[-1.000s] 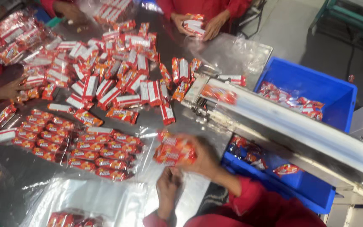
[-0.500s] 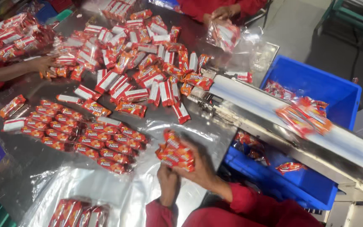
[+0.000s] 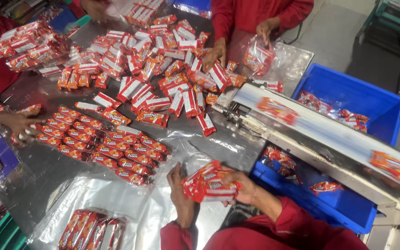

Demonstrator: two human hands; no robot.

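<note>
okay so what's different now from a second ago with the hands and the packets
Both hands, left and right, still hold the stack of packets, now squared up between them. New packets ride the conveyor. Across the table, a co-worker's hand has reached into the pile. The neat rows stayed put.

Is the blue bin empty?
No, the blue bin holds several red packets under and behind the conveyor.
</note>
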